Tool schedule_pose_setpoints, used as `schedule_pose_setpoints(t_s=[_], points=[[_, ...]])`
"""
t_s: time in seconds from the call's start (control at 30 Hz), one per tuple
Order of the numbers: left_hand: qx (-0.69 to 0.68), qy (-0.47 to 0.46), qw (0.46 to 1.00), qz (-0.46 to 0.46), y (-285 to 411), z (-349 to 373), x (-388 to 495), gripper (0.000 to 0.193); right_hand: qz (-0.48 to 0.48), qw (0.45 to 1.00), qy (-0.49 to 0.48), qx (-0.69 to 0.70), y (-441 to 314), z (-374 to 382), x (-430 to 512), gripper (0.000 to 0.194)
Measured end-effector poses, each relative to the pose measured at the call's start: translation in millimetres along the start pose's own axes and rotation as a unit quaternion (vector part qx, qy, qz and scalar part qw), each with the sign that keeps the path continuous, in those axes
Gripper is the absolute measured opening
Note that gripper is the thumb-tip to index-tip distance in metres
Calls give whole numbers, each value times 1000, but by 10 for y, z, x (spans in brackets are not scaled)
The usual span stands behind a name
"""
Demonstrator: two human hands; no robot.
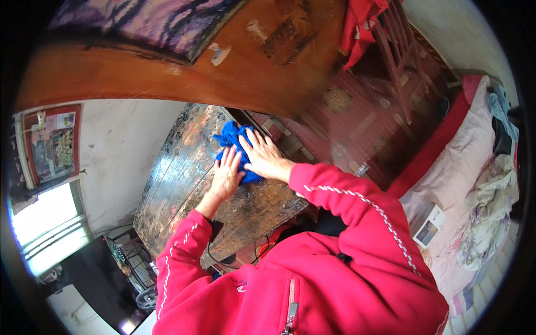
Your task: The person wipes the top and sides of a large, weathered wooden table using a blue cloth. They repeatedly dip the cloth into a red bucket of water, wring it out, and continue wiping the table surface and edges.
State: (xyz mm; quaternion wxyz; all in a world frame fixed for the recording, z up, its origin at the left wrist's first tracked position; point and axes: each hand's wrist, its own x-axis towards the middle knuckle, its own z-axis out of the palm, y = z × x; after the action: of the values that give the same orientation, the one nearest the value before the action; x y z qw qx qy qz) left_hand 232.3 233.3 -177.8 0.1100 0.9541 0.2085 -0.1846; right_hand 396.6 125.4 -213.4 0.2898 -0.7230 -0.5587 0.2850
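A bright blue cloth (233, 135) lies bunched on a worn wooden tabletop (184, 155), close to its right edge. My right hand (264, 153) rests flat over the right side of the cloth, fingers spread. On the cloth's left side lies my left hand (227, 173), palm down with fingers stretched out and the thumb by the cloth. Both hands press from above, and neither has its fingers closed around the fabric. Part of the cloth is hidden beneath them. Dark stains and bare patches mark the tabletop, and a long seam runs between its boards.
An orange-brown wooden panel (138, 79) rises beyond the table. On the right are a bed (435, 176) with a white box (430, 224) on it and a wooden ladder-like frame (393, 63). A dark flat screen (94, 276) stands at lower left, near cables.
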Motion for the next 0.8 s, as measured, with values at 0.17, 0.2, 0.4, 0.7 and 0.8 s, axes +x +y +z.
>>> schedule_pose_setpoints(t_s=[0.17, 0.2, 0.4, 0.7, 0.8], points=[[89, 52, 992, -71, -605, -314, 534, 73, 13, 990, -15, -138, -166, -107, 1072, 89], [106, 70, 988, -88, -652, -324, 597, 73, 8, 990, -28, -138, -186, -141, 1220, 88], [-52, 164, 979, -105, -293, 47, 252, 65, -83, 984, -83, -137, -87, -94, 806, 79], [-245, 103, 955, 128, 1019, 399, -1289, 76, -36, 974, -164, -149, -261, -168, -1658, 102], [-254, 228, 937, 69, 586, 363, -1593, 81, -45, 988, -106, -99, -465, -69, -1705, 123]])
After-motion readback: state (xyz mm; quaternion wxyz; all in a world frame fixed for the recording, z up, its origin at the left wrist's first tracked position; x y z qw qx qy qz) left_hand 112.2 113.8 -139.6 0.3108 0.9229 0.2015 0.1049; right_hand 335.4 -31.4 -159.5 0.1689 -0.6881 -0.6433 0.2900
